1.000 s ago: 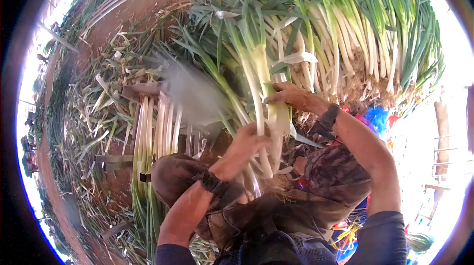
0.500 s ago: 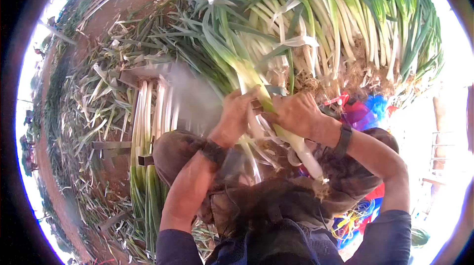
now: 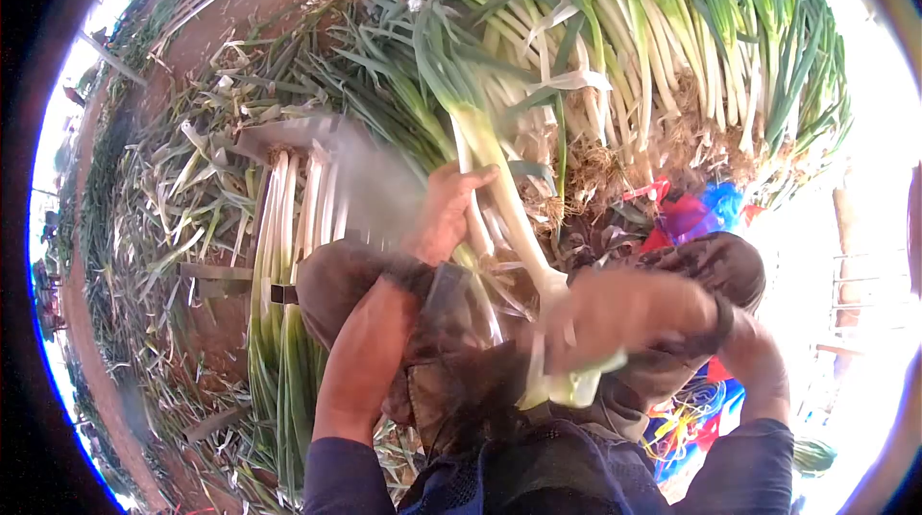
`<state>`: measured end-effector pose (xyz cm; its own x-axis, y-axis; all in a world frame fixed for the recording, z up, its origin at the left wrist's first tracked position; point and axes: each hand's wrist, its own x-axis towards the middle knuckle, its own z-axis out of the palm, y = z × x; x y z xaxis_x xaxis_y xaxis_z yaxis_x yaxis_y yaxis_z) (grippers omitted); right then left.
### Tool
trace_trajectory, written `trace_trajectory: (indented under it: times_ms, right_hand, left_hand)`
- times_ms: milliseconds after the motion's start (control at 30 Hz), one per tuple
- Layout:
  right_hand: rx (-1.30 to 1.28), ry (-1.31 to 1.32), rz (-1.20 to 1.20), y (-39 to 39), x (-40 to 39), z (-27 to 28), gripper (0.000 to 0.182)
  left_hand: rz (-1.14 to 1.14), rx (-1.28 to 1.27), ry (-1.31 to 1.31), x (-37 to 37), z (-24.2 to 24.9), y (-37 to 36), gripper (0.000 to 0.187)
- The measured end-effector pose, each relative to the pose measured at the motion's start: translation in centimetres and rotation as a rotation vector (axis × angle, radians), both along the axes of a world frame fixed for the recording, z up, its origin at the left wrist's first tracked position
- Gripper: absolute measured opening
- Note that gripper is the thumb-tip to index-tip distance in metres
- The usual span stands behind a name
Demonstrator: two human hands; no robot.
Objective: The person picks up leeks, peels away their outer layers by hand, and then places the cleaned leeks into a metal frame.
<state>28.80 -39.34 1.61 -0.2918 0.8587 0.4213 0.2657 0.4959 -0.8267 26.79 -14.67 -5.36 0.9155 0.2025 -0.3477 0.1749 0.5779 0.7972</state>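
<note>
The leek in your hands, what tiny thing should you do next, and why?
Probably pull the loose skin clear off the root end. The left hand grips the leek mid-stalk, while the blurred right hand is at its base, where pale peel hangs.

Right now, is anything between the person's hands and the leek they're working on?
Nothing visible. The left hand already grips the leek at its white stalk, and the blurred right hand is at its lower end.
</note>
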Motion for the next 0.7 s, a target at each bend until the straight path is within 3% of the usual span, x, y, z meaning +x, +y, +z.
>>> trace_trajectory:
  times_ms: [67,100,167,200,267,300,367,433,467,500,533,567,633,700]
  right_hand:
    - [-0.351,0.228,-0.652,0.3,4.8,-3.4,0.037]
    - [-0.981,-0.086,-0.825,5.3,6.9,3.0,0.037]
    - [-0.517,0.118,-0.841,5.9,11.7,-4.2,0.035]
    - [-0.510,0.115,-0.843,6.3,11.5,-3.8,0.035]
    - [-0.252,0.148,-0.815,8.4,11.0,-3.4,0.032]
    - [-0.251,0.150,-0.802,9.2,11.7,-4.4,0.032]
    - [-0.605,0.432,-0.813,10.7,12.8,-5.7,0.035]
    - [-0.554,0.449,-0.915,11.4,12.5,-7.0,0.030]
    - [-0.504,0.382,-1.024,11.7,13.1,-9.2,0.025]
    - [-0.450,0.315,-1.131,12.1,13.0,-9.7,0.021]
    - [-0.451,0.317,-1.132,11.6,12.9,-9.9,0.021]
    - [-0.394,0.382,-1.107,11.0,12.1,-8.4,0.019]
    - [-0.339,0.442,-1.082,9.7,9.8,-3.5,0.019]
    - [-0.562,0.930,-1.105,8.3,6.7,2.3,0.022]
  left_hand:
    - [-0.111,-0.074,-0.007,-0.4,0.4,0.2,0.038]
    - [-0.115,-0.071,-0.014,-0.6,0.5,0.1,0.038]
    - [-0.162,-0.003,0.021,-0.8,0.4,-0.5,0.037]
    - [-0.214,0.006,0.016,-0.9,0.5,-0.6,0.038]
    - [-0.182,-0.026,-0.019,-1.1,0.7,-1.2,0.036]
    - [-0.153,-0.068,-0.049,-1.2,0.6,-1.7,0.034]
    - [-0.113,-0.122,-0.073,-1.7,0.3,-1.6,0.033]
    - [-0.103,-0.147,-0.042,-1.4,0.0,-1.3,0.032]
    - [-0.075,0.275,-0.356,-2.0,0.0,-1.6,0.034]
    - [-0.077,0.273,-0.354,-1.8,0.4,-1.7,0.034]
    - [-0.032,0.063,-0.145,-1.4,0.8,-1.6,0.033]
    - [0.013,-0.147,0.064,-1.0,1.0,-1.5,0.032]
    - [0.034,-0.114,0.037,-0.7,0.7,-1.0,0.033]
    - [0.054,-0.090,0.018,-0.5,-0.1,-0.3,0.034]
